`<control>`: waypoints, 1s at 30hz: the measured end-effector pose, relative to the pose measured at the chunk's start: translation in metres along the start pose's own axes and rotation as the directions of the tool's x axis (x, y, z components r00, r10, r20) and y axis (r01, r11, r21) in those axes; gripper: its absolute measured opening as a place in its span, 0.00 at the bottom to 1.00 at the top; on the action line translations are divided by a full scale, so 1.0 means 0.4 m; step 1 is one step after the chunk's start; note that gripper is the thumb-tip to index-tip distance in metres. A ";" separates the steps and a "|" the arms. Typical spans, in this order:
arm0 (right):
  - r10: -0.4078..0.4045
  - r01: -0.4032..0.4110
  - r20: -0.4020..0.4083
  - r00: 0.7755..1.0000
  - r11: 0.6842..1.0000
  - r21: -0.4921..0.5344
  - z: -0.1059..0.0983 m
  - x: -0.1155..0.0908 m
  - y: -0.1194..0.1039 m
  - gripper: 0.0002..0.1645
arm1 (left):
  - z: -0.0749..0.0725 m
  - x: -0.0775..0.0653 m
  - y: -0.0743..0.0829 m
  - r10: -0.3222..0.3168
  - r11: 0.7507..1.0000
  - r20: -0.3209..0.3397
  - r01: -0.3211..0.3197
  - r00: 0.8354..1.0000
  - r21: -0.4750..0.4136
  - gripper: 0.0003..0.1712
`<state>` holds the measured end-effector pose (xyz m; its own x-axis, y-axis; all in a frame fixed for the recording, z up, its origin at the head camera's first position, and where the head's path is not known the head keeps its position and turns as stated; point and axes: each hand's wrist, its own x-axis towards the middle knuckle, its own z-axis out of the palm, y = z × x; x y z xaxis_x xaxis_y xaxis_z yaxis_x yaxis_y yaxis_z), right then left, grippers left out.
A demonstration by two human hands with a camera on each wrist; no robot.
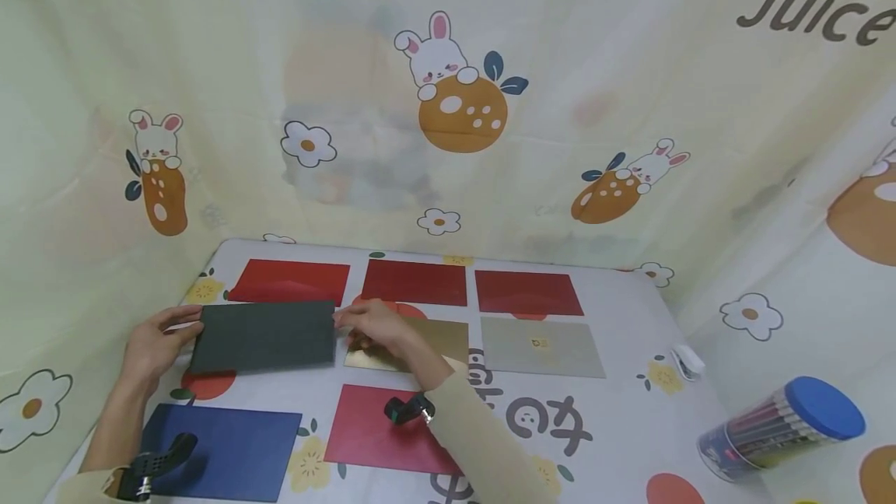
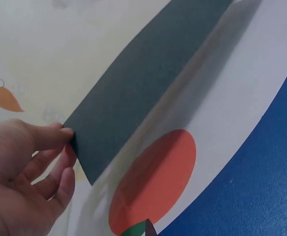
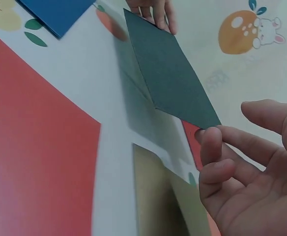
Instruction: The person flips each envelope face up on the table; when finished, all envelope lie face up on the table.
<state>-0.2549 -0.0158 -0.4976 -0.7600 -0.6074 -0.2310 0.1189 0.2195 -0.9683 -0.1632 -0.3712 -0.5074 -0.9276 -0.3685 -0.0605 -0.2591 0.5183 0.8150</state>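
A dark green rectangular card point(image 1: 264, 337) is raised off the white patterned table, casting a shadow below it. My left hand point(image 1: 150, 348) pinches its left edge between thumb and fingers, plain in the left wrist view. At the card's other end is my right hand point(image 1: 381, 329). In the right wrist view, the fingers of that hand point(image 3: 251, 172) touch the near corner, while the thumb stands apart from the card. Under the right hand lies a gold card point(image 1: 437, 341), partly covered by the forearm. A blue card point(image 1: 224, 449) lies below the left hand.
Three red cards point(image 1: 413, 283) form the back row. A silver-grey card point(image 1: 542, 346) lies right of the gold one. Nearer me is a pinkish-red card point(image 1: 364, 426) under the right forearm. At the right stand a blue-lidded tub of pens point(image 1: 780, 426) and a small white object point(image 1: 688, 362).
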 end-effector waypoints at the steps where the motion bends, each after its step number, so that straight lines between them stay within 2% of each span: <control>1: -0.007 0.007 -0.004 1.000 1.000 -0.008 -0.008 -0.001 -0.002 0.19 | 0.001 0.000 0.003 0.014 1.000 0.003 -0.014 1.000 -0.002 0.28; 8: -0.068 0.067 -0.041 0.997 0.997 -0.035 -0.072 -0.026 -0.006 0.14 | 0.012 0.000 0.027 0.077 0.996 0.056 -0.075 0.995 -0.038 0.32; 14: -0.169 0.166 -0.087 0.982 0.985 -0.050 -0.129 -0.060 -0.009 0.15 | 0.020 0.001 0.045 0.101 0.989 0.162 -0.081 0.982 -0.127 0.35; 17: -0.202 0.196 -0.146 0.968 0.979 -0.053 -0.154 -0.082 -0.006 0.15 | 0.041 0.003 0.061 0.131 0.977 0.208 -0.090 0.969 -0.194 0.34; 22: -0.229 0.231 -0.231 0.946 0.973 -0.020 -0.184 -0.108 0.006 0.15 | 0.082 0.004 0.090 0.180 0.948 0.227 -0.107 0.957 -0.301 0.32; 26: -0.247 0.243 -0.313 0.917 0.969 -0.053 -0.202 -0.126 0.014 0.13 | 0.112 0.009 0.115 0.184 0.953 0.237 -0.115 0.954 -0.279 0.31; 30: -0.265 0.247 -0.367 0.892 0.964 -0.097 -0.216 -0.146 0.011 0.13 | 0.132 0.011 0.136 0.152 0.965 0.249 -0.090 0.956 -0.246 0.33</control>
<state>-0.2652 0.0867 -0.4802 -0.9436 -0.3197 0.0858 -0.1352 0.1357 -0.9815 -0.1955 -0.3039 -0.4938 -0.9937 -0.0811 -0.0774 -0.1008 0.3437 0.9337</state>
